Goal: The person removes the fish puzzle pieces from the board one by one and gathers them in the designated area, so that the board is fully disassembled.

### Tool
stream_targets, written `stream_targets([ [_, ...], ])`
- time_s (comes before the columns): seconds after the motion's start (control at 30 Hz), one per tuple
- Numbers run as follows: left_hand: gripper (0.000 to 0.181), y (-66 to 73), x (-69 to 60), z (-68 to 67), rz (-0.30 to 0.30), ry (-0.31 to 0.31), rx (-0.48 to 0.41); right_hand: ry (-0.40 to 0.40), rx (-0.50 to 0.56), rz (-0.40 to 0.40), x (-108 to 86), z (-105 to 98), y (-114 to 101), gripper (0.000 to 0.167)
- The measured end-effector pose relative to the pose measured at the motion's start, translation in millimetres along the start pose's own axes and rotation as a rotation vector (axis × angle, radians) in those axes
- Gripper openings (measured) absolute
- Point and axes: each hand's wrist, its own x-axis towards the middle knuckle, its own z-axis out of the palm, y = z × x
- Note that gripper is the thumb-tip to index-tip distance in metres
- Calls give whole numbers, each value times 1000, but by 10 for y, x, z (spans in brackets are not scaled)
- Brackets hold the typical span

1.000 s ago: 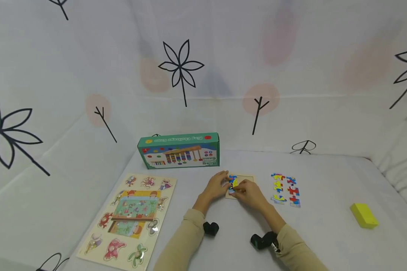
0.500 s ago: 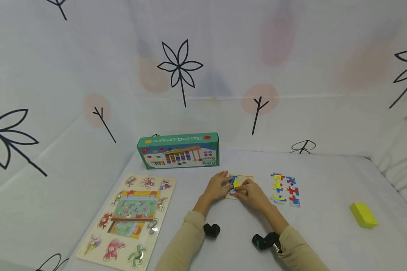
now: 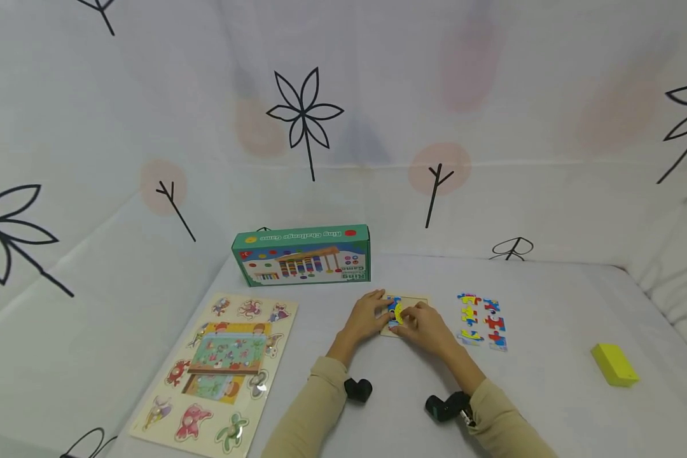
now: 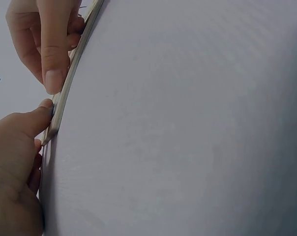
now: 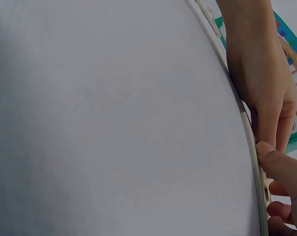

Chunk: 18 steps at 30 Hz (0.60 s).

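A small wooden puzzle tray (image 3: 422, 298) lies between the hands, with joined blue and yellow pieces (image 3: 398, 310) along its left side. My left hand (image 3: 364, 319) grips the tray's left edge, thumb against the pieces. From the right, my right hand (image 3: 429, 329) reaches over the tray and pinches at a yellow piece, which its fingertips partly cover. The left wrist view shows the tray's edge (image 4: 70, 78) side-on, the left hand (image 4: 13, 167) on it and the right hand (image 4: 52, 44) above. In the right wrist view, fingers of both hands meet at the tray edge (image 5: 255, 167).
Two columns of loose puzzle pieces (image 3: 469, 318) (image 3: 495, 323) lie right of the tray. Farther right is a yellow block (image 3: 614, 364). A green game box (image 3: 302, 256) stands behind. At left lies a large animal peg board (image 3: 206, 413) with smaller picture boards (image 3: 229, 352) on it.
The fingertips of my right hand have shifted slightly right and away from me over the tray, exposing more of the yellow area. My left hand stays on the tray's edge.
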Motion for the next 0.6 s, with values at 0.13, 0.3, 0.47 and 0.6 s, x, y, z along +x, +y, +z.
stream_targets([
  [0.13, 37, -3, 1, 5, -8, 0, 1, -9, -7, -21, 12, -18, 11, 29],
  [0.3, 39, -14, 1, 15, -7, -4, 6, -83, 17, -23, 36, -77, 62, 26],
  [0.47, 38, -16, 2, 12, 0, -7, 4, -147, 29, -47, 58, -129, 79, 26],
  [0.6, 38, -16, 4, 7, 3, -9, -2, -161, -38, -103, 81, -144, 48, 25],
])
